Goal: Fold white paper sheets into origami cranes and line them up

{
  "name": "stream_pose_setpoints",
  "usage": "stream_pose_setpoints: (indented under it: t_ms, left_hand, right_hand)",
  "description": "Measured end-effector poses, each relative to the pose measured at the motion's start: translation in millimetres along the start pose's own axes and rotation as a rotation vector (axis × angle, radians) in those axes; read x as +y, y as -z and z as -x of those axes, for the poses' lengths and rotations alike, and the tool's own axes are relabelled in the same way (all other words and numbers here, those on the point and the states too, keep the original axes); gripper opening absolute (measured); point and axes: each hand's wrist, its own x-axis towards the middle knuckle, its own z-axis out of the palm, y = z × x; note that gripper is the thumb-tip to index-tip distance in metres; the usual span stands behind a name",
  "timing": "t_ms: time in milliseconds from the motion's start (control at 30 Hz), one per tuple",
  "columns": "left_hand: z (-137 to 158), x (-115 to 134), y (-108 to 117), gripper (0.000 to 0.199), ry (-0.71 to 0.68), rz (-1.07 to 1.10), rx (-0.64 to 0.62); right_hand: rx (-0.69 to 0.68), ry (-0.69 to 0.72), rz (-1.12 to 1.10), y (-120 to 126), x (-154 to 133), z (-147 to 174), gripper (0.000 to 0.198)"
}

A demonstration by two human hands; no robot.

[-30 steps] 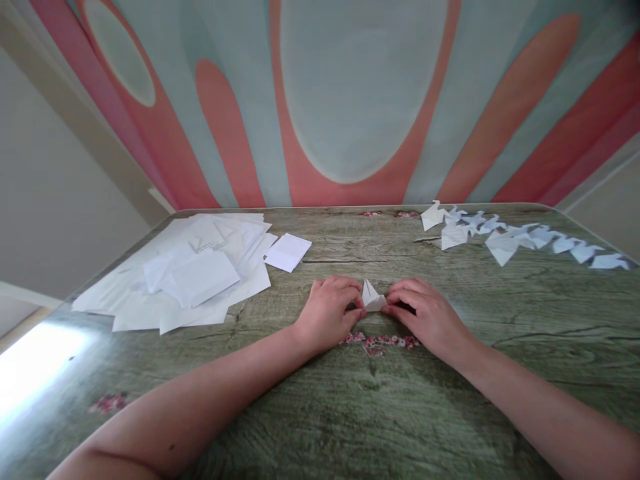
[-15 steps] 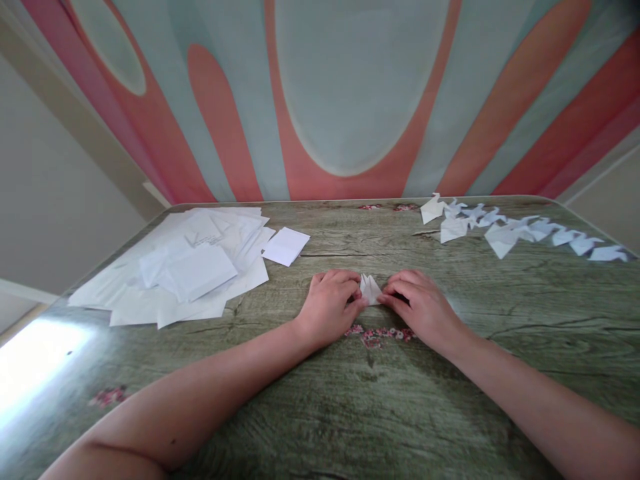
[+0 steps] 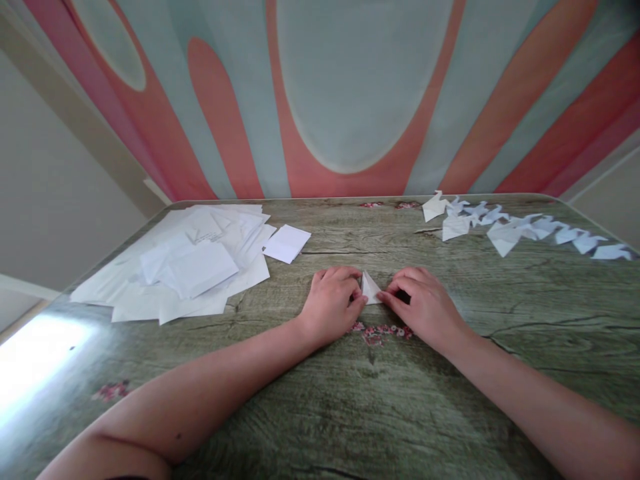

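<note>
Head view, table [image 3: 350, 413]: wood-patterned, flower-printed.
Loose sheets [image 3: 203, 267]: white, piled on the table's left.
Folded birds [image 3: 505, 235]: white, grouped far right.
Left hand [image 3: 333, 300]: fingers closed on folded paper [image 3: 369, 292], left edge.
Right hand [image 3: 424, 303]: fingertips pinching its right corner.
Folded paper: between both hands, at the table surface.

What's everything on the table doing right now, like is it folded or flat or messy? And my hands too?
Small paper: folded, pointed at the top, held between both hands.
Left hand: fingers bent, gripping the small paper.
Right hand: fingertips pinching the small paper's lower corner.
Paper pile: messy, sheets overlapping.
Paper square: lying flat beside the pile.
Paper birds: folded, bunched unevenly.
Table: partly covered by paper.
</note>
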Motion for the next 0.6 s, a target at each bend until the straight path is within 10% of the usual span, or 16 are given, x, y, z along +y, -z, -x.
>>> stream_pose_setpoints:
  t_ms: [400, 600]
  left_hand:
    - [0.5, 2.1, 1.4, 0.011, -0.028, -0.05, 0.017]
    - [1.4, -0.2, 1.1, 0.021, -0.29, -0.131, -0.001]
  right_hand:
    - [0.01, 0.017, 0.063, -2.8, 1.6, -0.2, 0.021]
    - [0.034, 0.143, 0.096, 6.8, -10.1, 5.5, 0.009]
